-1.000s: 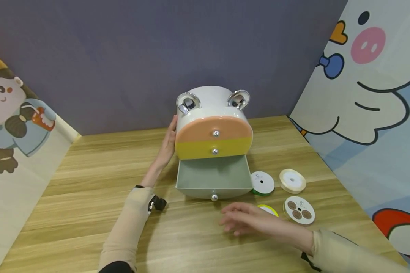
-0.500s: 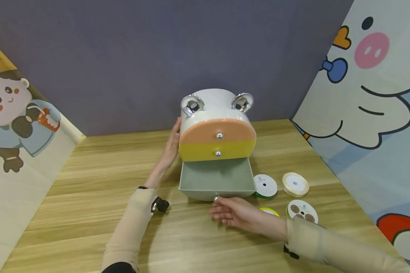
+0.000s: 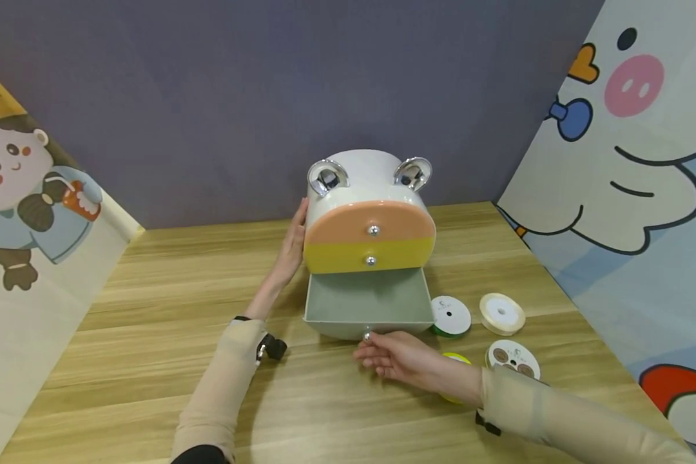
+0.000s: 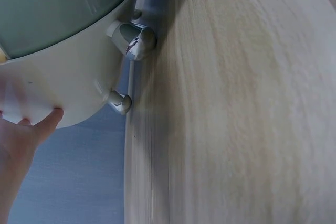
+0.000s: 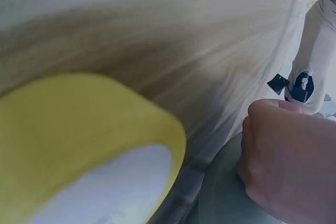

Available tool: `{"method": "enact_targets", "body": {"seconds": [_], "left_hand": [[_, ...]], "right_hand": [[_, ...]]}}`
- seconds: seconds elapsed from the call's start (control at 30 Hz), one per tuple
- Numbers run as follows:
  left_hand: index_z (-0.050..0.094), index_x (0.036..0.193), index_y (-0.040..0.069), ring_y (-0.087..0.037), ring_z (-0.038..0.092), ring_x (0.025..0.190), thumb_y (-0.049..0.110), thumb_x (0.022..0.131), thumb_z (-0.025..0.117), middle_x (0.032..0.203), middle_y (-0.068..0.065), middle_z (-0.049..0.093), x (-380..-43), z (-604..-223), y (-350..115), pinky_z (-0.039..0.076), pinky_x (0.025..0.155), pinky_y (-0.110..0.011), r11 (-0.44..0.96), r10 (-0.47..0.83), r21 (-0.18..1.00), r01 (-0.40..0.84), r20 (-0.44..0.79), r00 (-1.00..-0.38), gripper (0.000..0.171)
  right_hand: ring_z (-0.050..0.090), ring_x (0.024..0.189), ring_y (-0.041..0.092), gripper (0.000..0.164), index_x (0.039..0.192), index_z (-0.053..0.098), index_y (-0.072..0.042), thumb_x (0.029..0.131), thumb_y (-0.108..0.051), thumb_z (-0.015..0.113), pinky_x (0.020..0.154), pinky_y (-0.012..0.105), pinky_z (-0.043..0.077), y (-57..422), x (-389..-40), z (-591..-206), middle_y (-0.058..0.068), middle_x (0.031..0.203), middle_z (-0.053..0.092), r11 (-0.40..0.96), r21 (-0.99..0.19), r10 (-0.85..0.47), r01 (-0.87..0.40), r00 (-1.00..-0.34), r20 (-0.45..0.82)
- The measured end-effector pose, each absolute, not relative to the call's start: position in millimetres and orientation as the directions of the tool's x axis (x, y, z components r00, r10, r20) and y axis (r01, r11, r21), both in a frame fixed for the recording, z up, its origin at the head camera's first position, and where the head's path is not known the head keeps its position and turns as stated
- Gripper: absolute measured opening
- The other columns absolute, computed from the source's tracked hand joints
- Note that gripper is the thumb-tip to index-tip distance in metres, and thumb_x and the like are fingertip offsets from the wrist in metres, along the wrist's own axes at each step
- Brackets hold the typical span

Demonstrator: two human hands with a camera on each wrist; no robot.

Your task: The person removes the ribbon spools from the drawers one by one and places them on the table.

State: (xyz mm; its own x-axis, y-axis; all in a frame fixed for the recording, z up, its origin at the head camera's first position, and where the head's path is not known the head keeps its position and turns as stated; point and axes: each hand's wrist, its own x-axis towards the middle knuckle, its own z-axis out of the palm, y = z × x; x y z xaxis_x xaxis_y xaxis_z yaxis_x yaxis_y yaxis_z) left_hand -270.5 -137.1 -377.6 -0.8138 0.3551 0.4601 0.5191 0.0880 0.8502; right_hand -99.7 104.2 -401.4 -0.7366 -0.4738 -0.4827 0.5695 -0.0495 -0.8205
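Note:
A small white drawer cabinet (image 3: 359,174) with silver ear-like rings stands at the back of the table. Its orange top drawer (image 3: 339,225) and yellow middle drawer (image 3: 336,258) are closed. The grey-green bottom drawer (image 3: 371,296) is pulled out and holds nothing. My left hand (image 3: 288,254) rests against the cabinet's left side, its fingers fairly straight in the left wrist view. With thumb and fingers, my right hand (image 3: 403,357) pinches the silver drawer knob (image 3: 367,336) on the bottom drawer. The right wrist view shows this hand curled at the drawer front.
Right of the drawer lie ribbon spools: a green-edged one (image 3: 451,314), a cream one (image 3: 501,314) and a brown one (image 3: 516,354). A yellow spool (image 5: 89,114) sits under the right forearm. A grey wall (image 3: 209,129) rises behind the table (image 3: 180,277).
My right hand has moved left and up from beside the drawer front to its knob and now pinches it. The left hand and the drawer show no clear movement.

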Motion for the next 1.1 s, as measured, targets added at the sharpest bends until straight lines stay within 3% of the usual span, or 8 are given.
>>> {"method": "enact_targets", "body": {"seconds": [0.3, 0.53, 1.1], "left_hand": [[0.012, 0.160, 0.009, -0.033, 0.004, 0.156, 0.043, 0.109, 0.023, 0.168, -0.015, 0.004, -271.2, -377.5, -138.7, 0.005, 0.125, -0.057, 0.081, 0.355, 0.850, 0.520, 0.463, -0.812, 0.062], [0.011, 0.160, 0.011, -0.033, 0.003, 0.157, 0.055, 0.104, 0.024, 0.169, -0.013, 0.003, -270.9, -379.1, -138.1, 0.005, 0.125, -0.059, 0.080, 0.367, 0.855, 0.513, 0.453, -0.812, 0.072], [0.010, 0.160, 0.011, -0.033, 0.004, 0.157, 0.049, 0.107, 0.024, 0.169, -0.013, 0.003, -269.6, -379.2, -137.7, 0.005, 0.124, -0.061, 0.085, 0.362, 0.860, 0.504, 0.444, -0.819, 0.067]], "right_hand": [[0.064, 0.080, 0.000, 0.026, 0.112, 0.055, -0.004, 0.109, -0.023, 0.039, 0.070, 0.015, 0.050, 103.1, -119.1, -400.5, -0.008, 0.094, 0.074, -0.037, -0.835, -0.425, 0.549, -0.765, -0.484], [0.063, 0.077, -0.001, 0.025, 0.109, 0.055, -0.004, 0.108, -0.024, 0.040, 0.069, 0.015, 0.050, 103.1, -134.8, -403.5, -0.008, 0.091, 0.074, -0.054, -0.845, -0.377, 0.533, -0.794, -0.477], [0.063, 0.075, 0.000, 0.030, 0.116, 0.054, 0.001, 0.109, -0.022, 0.037, 0.069, 0.015, 0.050, 101.8, -154.5, -407.1, -0.010, 0.086, 0.074, -0.070, -0.855, -0.340, 0.514, -0.818, -0.464]]}}
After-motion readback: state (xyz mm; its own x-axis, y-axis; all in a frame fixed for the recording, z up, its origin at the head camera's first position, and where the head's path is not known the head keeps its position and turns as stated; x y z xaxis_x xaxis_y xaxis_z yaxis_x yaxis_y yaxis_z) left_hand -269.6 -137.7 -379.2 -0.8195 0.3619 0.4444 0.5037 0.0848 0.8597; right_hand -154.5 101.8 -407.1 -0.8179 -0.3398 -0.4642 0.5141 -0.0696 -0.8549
